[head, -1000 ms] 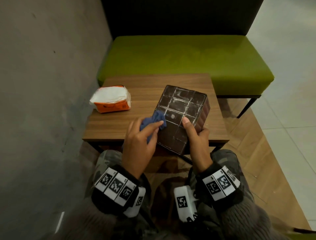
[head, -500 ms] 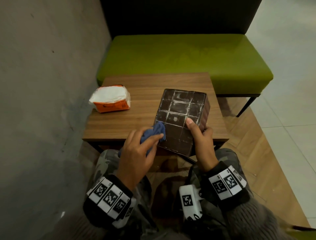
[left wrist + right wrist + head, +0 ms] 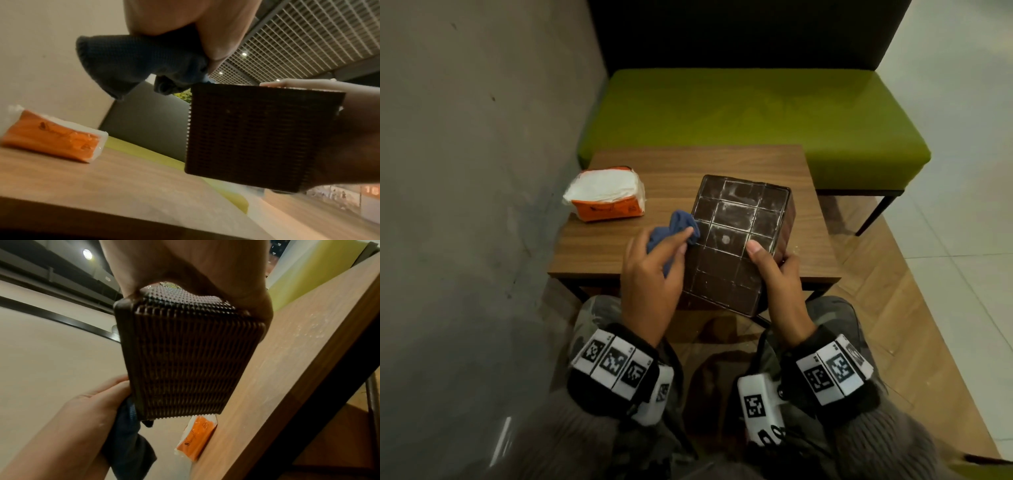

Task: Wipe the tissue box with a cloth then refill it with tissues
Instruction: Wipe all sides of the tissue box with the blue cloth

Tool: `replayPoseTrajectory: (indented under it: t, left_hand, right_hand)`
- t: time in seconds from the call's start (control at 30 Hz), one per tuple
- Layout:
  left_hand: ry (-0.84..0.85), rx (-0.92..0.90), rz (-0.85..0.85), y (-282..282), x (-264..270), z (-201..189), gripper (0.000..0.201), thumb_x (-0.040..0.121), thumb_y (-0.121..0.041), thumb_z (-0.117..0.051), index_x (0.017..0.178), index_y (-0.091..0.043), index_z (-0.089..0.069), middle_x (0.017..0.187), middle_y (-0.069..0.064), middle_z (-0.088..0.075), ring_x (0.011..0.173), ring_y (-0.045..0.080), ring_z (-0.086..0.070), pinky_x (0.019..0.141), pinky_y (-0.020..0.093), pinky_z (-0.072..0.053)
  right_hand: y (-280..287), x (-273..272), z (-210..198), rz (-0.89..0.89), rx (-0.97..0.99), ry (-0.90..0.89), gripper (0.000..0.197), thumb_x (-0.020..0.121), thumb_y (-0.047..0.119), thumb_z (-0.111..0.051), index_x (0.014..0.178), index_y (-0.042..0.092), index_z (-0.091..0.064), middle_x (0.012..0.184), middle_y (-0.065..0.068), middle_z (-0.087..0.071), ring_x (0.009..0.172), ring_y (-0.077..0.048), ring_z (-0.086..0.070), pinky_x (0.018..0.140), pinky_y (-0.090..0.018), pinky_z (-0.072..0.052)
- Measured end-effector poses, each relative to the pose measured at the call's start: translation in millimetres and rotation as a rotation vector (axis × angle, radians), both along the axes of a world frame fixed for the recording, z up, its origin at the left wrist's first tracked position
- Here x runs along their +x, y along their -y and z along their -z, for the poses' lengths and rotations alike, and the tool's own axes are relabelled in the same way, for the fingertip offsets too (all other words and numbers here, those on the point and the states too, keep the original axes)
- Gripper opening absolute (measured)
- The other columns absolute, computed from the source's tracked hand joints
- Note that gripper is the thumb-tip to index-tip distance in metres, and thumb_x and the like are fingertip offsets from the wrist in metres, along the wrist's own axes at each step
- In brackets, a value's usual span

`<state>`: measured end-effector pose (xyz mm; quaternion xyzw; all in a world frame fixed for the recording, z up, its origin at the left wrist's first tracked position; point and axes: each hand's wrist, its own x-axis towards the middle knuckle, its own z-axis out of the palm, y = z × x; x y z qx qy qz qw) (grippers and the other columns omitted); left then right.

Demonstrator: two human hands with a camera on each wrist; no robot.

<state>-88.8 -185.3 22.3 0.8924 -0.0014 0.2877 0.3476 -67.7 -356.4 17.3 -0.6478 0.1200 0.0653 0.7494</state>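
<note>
Fingers of left hand (image 3: 650, 274) pinch cloth (image 3: 681, 228) against box (image 3: 736, 240) edge; right hand (image 3: 779, 277) grips box, thumb on top.

Head view: looks steeply down from above the person's lap, facing the bench (image 3: 599, 246) and the green seat (image 3: 756, 116) beyond its far edge; both hands and the whole bench top fit in frame.
Left wrist view: sits low, near the bench's near edge, looking up along the left hand (image 3: 185, 17) past the blue cloth (image 3: 131, 63) toward the ceiling grille (image 3: 298, 40); very close.
Right wrist view: sits under the right hand (image 3: 185, 264), tilted, looking up at the tissue box (image 3: 185, 353) from close by; the bench runs diagonally at the right.
Shared: all three show the tissue box, cloth and the orange tissue pack (image 3: 606, 198) at the bench's far left corner.
</note>
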Motion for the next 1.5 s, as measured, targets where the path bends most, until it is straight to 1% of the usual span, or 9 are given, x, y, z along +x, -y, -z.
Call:
replayPoseTrajectory:
  t: [0.47, 0.63, 0.8, 0.93, 1.1, 1.2, 1.33, 1.43, 1.5]
  left_hand:
    - [-0.057, 0.096, 0.188, 36.4, -23.3, -6.3, 0.026, 0.087, -0.022, -0.053, 0.11, -0.023, -0.066, 0.113, 0.003, -0.056, 0.1, 0.016, -0.052, 0.081, 0.028, -0.047]
    - [-0.071, 0.016, 0.06, 16.9, -7.8, -4.3, 0.024, 0.087, -0.021, -0.055, 0.107, -0.021, -0.068, 0.109, 0.004, -0.057, 0.099, 0.016, -0.052, 0.078, 0.036, -0.051]
    - [-0.051, 0.095, 0.2, 30.4, -17.1, -9.0, 0.026, 0.087, -0.022, -0.054, 0.109, -0.022, -0.068, 0.112, 0.003, -0.057, 0.101, 0.016, -0.052, 0.082, 0.027, -0.047]
    - [-0.07, 0.055, 0.088, 10.6, -5.9, -2.0, 0.027, 0.087, -0.022, -0.054, 0.11, -0.022, -0.067, 0.111, 0.006, -0.057, 0.1, 0.019, -0.052, 0.079, 0.039, -0.052]
    - [-0.013, 0.164, 0.266, 36.4, -26.2, -3.6, 0.03, 0.086, -0.017, -0.058, 0.114, -0.021, -0.066, 0.114, 0.006, -0.058, 0.098, 0.019, -0.052, 0.078, 0.032, -0.049]
    - [-0.033, 0.187, 0.145, 10.4, -12.5, 1.5, 0.033, 0.086, -0.018, -0.058, 0.117, -0.025, -0.064, 0.113, 0.007, -0.057, 0.096, 0.019, -0.051, 0.075, 0.032, -0.048]
    - [-0.344, -0.273, 0.014, -12.5, 3.3, -1.1, 0.024, 0.09, -0.036, -0.056, 0.102, -0.021, -0.071, 0.101, 0.009, -0.06, 0.096, 0.025, -0.059, 0.076, 0.032, -0.046]
    - [-0.763, -1.06, 0.276, -24.7, 3.3, -10.0, 0.073, 0.073, -0.071, -0.048, 0.119, -0.015, -0.061, 0.114, 0.011, -0.067, 0.108, 0.026, -0.063, 0.09, 0.037, -0.048]
    - [-0.921, -1.163, 0.503, -30.2, 1.2, -7.9, 0.098, 0.056, -0.081, -0.058, 0.13, -0.016, -0.051, 0.125, 0.007, -0.062, 0.117, 0.021, -0.058, 0.098, 0.037, -0.044]
  right_hand:
    - [-11.7, -2.8, 8.3, 0.126, -0.062, -0.014, 0.092, 0.05, 0.067, -0.072, 0.119, 0.015, -0.04, 0.123, -0.007, -0.051, 0.109, -0.019, -0.059, 0.094, -0.043, -0.052]
    - [-11.5, -6.0, 5.0, 0.135, -0.068, 0.031, 0.096, 0.05, 0.064, -0.072, 0.123, 0.014, -0.036, 0.125, -0.005, -0.049, 0.107, -0.015, -0.059, 0.092, -0.037, -0.054]
    - [-11.6, -3.1, 2.6, 0.133, -0.067, 0.017, 0.096, 0.051, 0.065, -0.071, 0.124, 0.013, -0.037, 0.125, -0.006, -0.05, 0.109, -0.016, -0.058, 0.094, -0.038, -0.052]
    - [-12.7, -2.5, 4.5, 0.143, -0.082, 0.008, 0.094, 0.055, 0.061, -0.073, 0.126, 0.013, -0.034, 0.126, -0.004, -0.047, 0.11, -0.014, -0.056, 0.096, -0.039, -0.051]
    - [-12.5, -0.7, 5.2, 0.112, -0.094, -0.02, 0.09, 0.054, 0.065, -0.071, 0.12, 0.013, -0.038, 0.124, -0.006, -0.051, 0.11, -0.016, -0.058, 0.096, -0.038, -0.051]
    - [-5.7, -3.5, 4.1, 0.103, -0.036, -0.024, 0.084, 0.059, 0.058, -0.072, 0.121, 0.015, -0.035, 0.123, -0.004, -0.052, 0.108, -0.016, -0.06, 0.093, -0.037, -0.053]
    - [5.1, 0.3, 1.6, -0.02, 0.062, -0.036, 0.08, 0.068, 0.057, -0.072, 0.126, 0.011, -0.041, 0.121, -0.006, -0.061, 0.105, -0.023, -0.066, 0.09, -0.043, -0.055]
    - [13.7, 6.8, -2.6, -0.182, 0.084, -0.078, 0.092, 0.068, 0.061, -0.074, 0.134, 0.004, -0.043, 0.122, -0.018, -0.063, 0.106, -0.031, -0.067, 0.093, -0.05, -0.052]
    - [19.8, 10.2, -6.4, -0.242, 0.066, -0.093, 0.089, 0.069, 0.061, -0.074, 0.133, 0.005, -0.046, 0.122, -0.018, -0.064, 0.106, -0.031, -0.067, 0.093, -0.049, -0.052]
